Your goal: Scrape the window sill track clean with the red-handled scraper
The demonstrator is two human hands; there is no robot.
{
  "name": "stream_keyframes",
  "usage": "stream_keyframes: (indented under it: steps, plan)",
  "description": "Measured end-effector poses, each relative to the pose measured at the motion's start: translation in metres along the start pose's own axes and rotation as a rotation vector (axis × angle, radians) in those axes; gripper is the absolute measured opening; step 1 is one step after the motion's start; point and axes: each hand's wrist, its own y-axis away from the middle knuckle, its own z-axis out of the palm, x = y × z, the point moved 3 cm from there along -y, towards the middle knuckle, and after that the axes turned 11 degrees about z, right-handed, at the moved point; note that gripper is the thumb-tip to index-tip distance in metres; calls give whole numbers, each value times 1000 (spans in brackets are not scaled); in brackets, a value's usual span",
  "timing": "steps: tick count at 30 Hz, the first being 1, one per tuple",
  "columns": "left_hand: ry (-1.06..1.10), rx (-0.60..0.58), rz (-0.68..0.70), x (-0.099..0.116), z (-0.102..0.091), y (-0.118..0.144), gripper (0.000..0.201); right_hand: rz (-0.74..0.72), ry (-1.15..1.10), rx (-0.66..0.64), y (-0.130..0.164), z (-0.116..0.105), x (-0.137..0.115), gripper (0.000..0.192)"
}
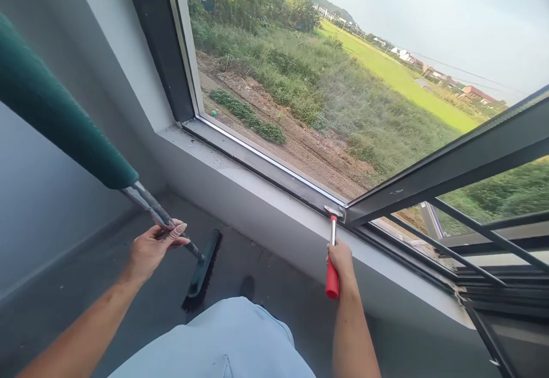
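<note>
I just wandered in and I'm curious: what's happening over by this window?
A person is handling two things at once. The left hand grips a long-handled brush low on its pole, close to the bristle head. The right hand holds a red-handled tool, possibly a scraper, with its metal head at the lower window frame, beside the corner of a dark sash. Whether the brush touches the floor is hard to tell.

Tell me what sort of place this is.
Probably a room in a rural building: a dark-framed window over a pale sill looks out on a bright green field, and the left hand holds a broom.
</note>
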Motion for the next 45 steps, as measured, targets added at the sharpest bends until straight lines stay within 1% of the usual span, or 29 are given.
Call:
stream_keyframes:
  steps: [2, 4, 7, 10, 13, 16, 18, 19, 22, 25, 27, 29, 32, 35, 37, 41, 43, 45]
  plan:
    - [107, -15, -47, 0, 2, 3, 49, -32, 47, -7, 6, 5, -9, 14]
    - [157, -8, -58, 0, 2, 6, 48, -57, 72, 1, 12, 9, -17, 14]
    - [144, 15, -55, 5, -1, 10, 45, -91, 134, -4, 21, 12, -22, 17]
    - [99, 48, -84, 11, -6, 14, 48, -127, 202, -34, 31, 17, -19, 20]
    - [65, 55, -124, 18, -9, 15, 54, -149, 192, -20, 33, 24, -25, 25]
    - [46, 27, -121, 19, -7, 14, 56, -166, 157, -15, 30, 33, -34, 31]
    - [21, 9, -101, 13, -6, 11, 54, -181, 179, 17, 30, 38, -28, 36]
    - [18, 6, -90, 9, -6, 9, 52, -195, 220, 62, 30, 39, -20, 39]
    - [41, 8, -59, -5, -9, 5, 49, -263, 404, 256, 30, 37, 22, 49]
    - [75, 28, -61, -14, -13, 5, 49, -367, 541, 348, 17, 26, 66, 53]
    - [100, 46, -76, -13, -14, 6, 49, -454, 592, 385, -1, 15, 88, 54]
    - [103, 55, -94, -7, -12, 9, 50, -562, 608, 427, -21, 3, 101, 55]
    - [98, 68, -92, 3, -4, 15, 48, -720, 582, 463, -49, -12, 113, 56]
    - [102, 66, -68, 8, 7, 20, 46, -816, 555, 431, -73, -22, 118, 54]
    - [108, 66, -58, 7, 13, 23, 45, -853, 555, 410, -85, -27, 115, 51]
    - [118, 91, -55, 11, 24, 28, 46, -899, 550, 391, -101, -29, 95, 48]
    - [121, 100, -66, 15, 30, 29, 45, -926, 539, 365, -103, -26, 85, 49]
    - [136, 109, -67, 20, 35, 30, 44, -944, 532, 354, -104, -25, 80, 49]
